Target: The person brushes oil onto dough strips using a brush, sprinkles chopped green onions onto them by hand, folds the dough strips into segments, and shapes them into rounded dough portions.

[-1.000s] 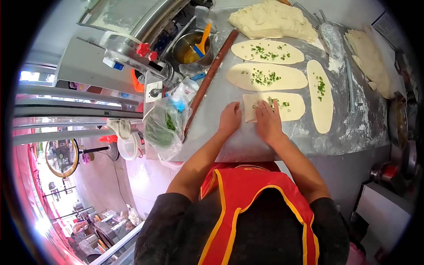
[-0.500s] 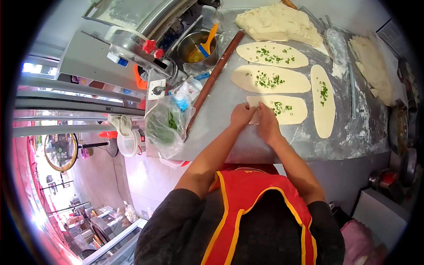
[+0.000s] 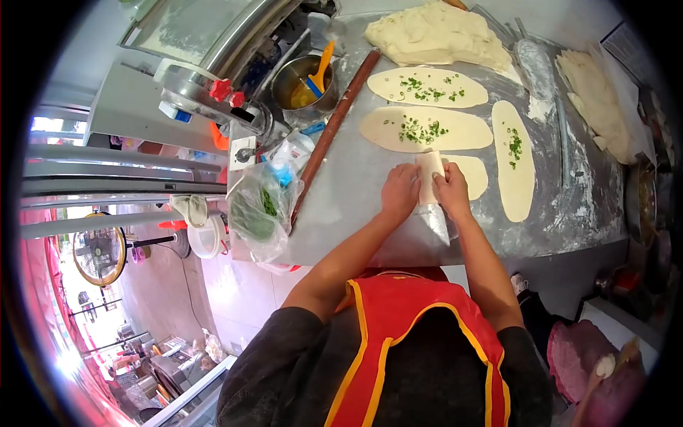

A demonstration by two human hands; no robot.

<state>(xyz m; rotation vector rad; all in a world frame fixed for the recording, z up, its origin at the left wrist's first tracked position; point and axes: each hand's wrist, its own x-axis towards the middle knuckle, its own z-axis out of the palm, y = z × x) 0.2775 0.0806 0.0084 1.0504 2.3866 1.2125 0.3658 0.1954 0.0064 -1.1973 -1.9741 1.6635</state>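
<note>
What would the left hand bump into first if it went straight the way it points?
The left hand would probably meet the folded dough right by it first, though depth is hard to judge.

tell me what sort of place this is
Probably a small commercial kitchen or food stall making dough items: a floured worktop holds a large mound of dough and flattened dough pieces topped with chopped greens, beside a long rolling pin.

No legible text or labels
</note>
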